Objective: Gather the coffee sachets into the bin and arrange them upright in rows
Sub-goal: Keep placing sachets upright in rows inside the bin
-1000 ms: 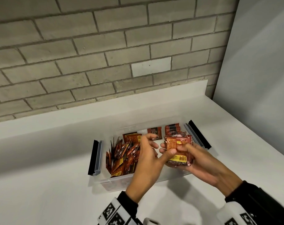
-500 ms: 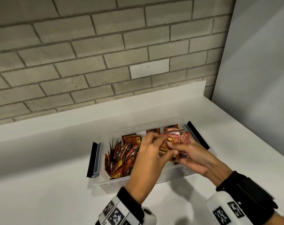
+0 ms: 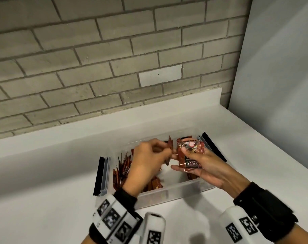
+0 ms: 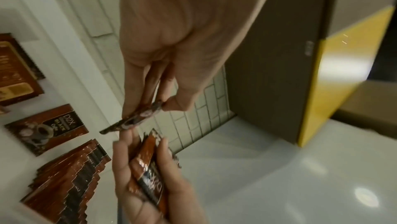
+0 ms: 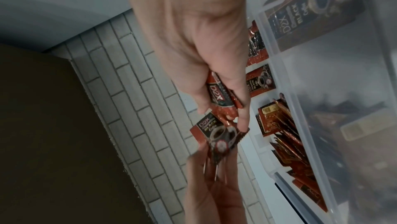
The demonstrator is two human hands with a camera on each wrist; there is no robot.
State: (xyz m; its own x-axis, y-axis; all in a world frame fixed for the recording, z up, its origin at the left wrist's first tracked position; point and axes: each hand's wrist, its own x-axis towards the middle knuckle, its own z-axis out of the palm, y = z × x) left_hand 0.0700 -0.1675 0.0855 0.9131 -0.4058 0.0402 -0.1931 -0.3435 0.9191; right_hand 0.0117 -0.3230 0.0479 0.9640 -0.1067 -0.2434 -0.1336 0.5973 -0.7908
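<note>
A clear plastic bin (image 3: 176,189) stands on the white counter with red-brown coffee sachets in it. Over the bin, my right hand (image 3: 184,159) grips a small stack of sachets (image 3: 191,152), thumb on top; the stack (image 5: 221,97) also shows in the right wrist view. Just left of it, my left hand (image 3: 164,152) pinches a single sachet (image 3: 170,147) by its edge, held apart from the stack (image 4: 137,119). At the bin's left end a row of sachets (image 3: 122,170) stands leaning. One sachet (image 4: 47,129) lies flat on the bin floor.
Black and grey lid latches stick out at the bin's left end (image 3: 102,175) and right end (image 3: 213,147). A brick wall (image 3: 114,67) runs behind the counter, and a grey panel (image 3: 276,67) closes the right side. White counter (image 3: 44,199) lies all around the bin.
Both hands held the stack together before. Now my left hand has drawn one sachet off it to the left, while the right hand keeps the stack and has turned it face up.
</note>
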